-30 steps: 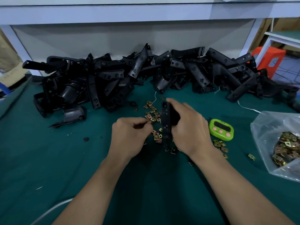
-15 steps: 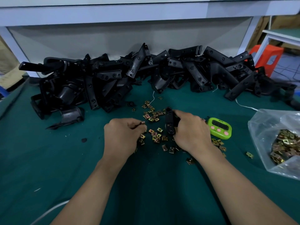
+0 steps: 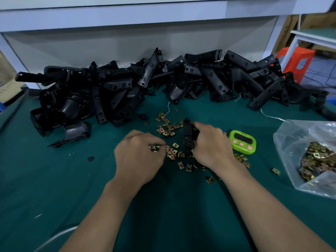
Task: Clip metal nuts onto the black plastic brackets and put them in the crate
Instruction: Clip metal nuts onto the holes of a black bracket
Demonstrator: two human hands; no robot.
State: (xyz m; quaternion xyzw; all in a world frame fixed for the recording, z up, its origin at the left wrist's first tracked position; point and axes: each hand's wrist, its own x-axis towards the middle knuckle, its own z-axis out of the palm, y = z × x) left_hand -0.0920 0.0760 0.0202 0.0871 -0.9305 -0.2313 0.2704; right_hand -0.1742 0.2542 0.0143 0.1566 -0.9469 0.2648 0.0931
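**Left hand (image 3: 138, 157) pinches a metal nut (image 3: 154, 148); right hand (image 3: 212, 146) grips a black bracket (image 3: 187, 132).**

The left fingers are curled, holding one small brass-coloured nut at their tips. The right fingers are clenched round the bracket, which sits just left of them and apart from the left fingers. It is a narrow matte-black strip with a round hole near its near end, held above the loose nuts (image 3: 168, 129) scattered on the green surface (image 3: 54, 179) between and beyond both sets of fingers. The nut is tiny and held only at the tips, so a skewed approach to the bracket's edge could likely drop it among the loose nuts or seat it crooked. No crate shows.
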